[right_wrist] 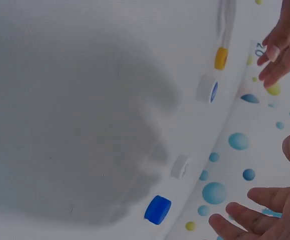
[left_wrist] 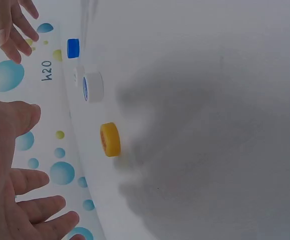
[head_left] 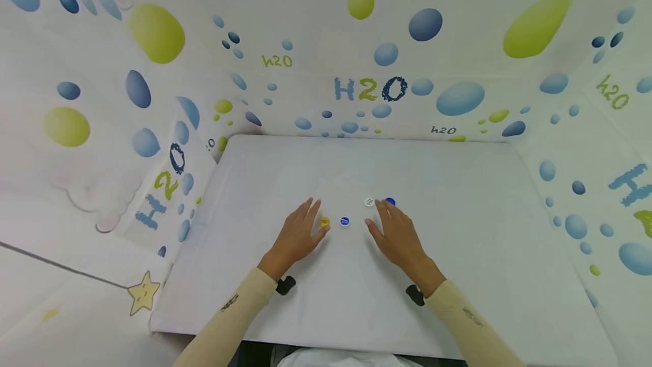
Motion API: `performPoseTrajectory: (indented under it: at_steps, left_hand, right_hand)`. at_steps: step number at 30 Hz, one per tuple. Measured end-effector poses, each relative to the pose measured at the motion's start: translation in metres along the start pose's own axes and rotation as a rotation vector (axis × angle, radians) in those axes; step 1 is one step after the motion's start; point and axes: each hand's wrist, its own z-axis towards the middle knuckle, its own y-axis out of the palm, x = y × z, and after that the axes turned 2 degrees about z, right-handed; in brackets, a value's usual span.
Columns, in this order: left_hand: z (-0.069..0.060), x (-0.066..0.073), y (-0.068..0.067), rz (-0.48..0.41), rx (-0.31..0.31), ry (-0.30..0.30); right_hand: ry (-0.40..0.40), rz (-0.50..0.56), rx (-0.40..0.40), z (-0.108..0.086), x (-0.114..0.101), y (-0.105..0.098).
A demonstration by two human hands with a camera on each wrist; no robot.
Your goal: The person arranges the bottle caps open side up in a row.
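Note:
Several bottle caps lie on the white tabletop. Nearest my left hand [head_left: 296, 233] is a yellow cap [left_wrist: 110, 139], just beyond the thumb. Right of it sits a white cap with a blue top [head_left: 344, 221], between the two hands. A white cap [head_left: 369, 202] and a blue cap [right_wrist: 158, 210] lie by the fingertips of my right hand [head_left: 398, 238], which partly cover the blue one in the head view. Both hands hover above the table with fingers extended and thumbs apart, holding nothing. In the wrist views, the hands' shadows fall on the cloth.
A white cloth covers the table [head_left: 458, 214]. Printed fabric [head_left: 316, 27] with blue and green drops and "H2O" lettering hangs behind and at both sides. A dark wrist camera [head_left: 286, 285] sits at the left wrist, another [head_left: 415, 295] at the right.

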Motion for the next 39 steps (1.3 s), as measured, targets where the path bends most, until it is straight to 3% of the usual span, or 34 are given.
performPoseTrajectory:
  at_steps: [9,20,30,39]
  left_hand:
    - [-0.002,-0.010,0.004,-0.018,0.040,0.021]
    - [-0.002,-0.015,0.013,-0.027,0.018,-0.033]
    - [0.004,-0.018,0.018,-0.017,0.005,-0.007]
    - [0.008,-0.018,0.022,-0.003,-0.005,-0.006]
  right_hand:
    - [-0.002,-0.025,-0.026,0.008,-0.014,0.018]
    - [-0.037,-0.039,-0.062,0.015,-0.025,0.032]
    - [-0.114,0.023,-0.046,0.026,-0.034,0.047]
    - [-0.115,0.041,-0.065,0.033,-0.045,0.055]
